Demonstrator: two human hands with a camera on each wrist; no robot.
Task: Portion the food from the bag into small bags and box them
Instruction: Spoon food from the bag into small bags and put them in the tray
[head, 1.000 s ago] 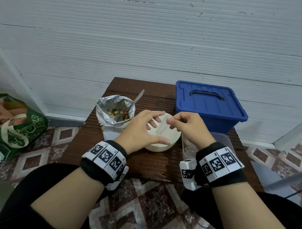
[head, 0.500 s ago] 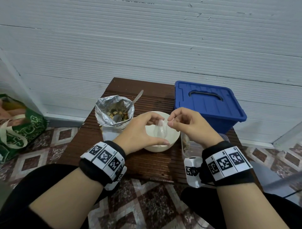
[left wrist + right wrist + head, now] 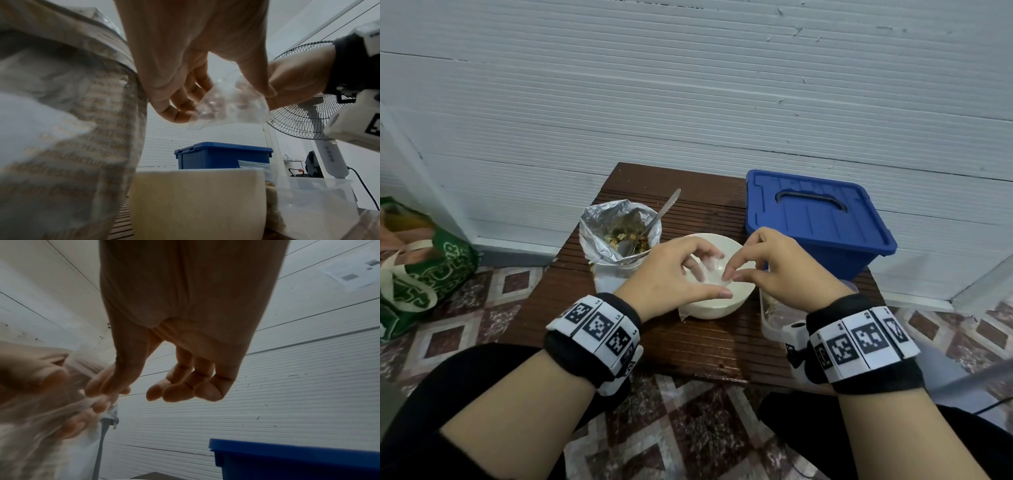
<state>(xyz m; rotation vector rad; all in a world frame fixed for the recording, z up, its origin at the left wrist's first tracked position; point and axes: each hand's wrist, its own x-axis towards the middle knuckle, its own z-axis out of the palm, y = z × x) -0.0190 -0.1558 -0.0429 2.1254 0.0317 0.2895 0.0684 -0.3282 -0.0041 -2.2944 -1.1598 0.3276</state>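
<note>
A small clear plastic bag (image 3: 228, 104) hangs between my two hands above the cream bowl (image 3: 717, 305). My left hand (image 3: 688, 274) pinches its left edge with thumb and curled fingers. My right hand (image 3: 756, 267) pinches the right edge with thumb and forefinger, seen up close in the right wrist view (image 3: 104, 391). The bag (image 3: 710, 270) looks empty and crumpled. To the left stands the open foil food bag (image 3: 619, 240) with a metal spoon (image 3: 664, 209) stuck in it.
A shut blue lidded box (image 3: 815, 219) stands at the back right of the small brown table (image 3: 705, 346). A clear plastic container (image 3: 772, 315) sits under my right wrist. A green tote bag (image 3: 417, 270) lies on the tiled floor at left. A standing fan (image 3: 304, 113) is to the right.
The small clear bag has come up off the bowl, and both hands have spread it apart between them, lifted slightly above the bowl's rim.
</note>
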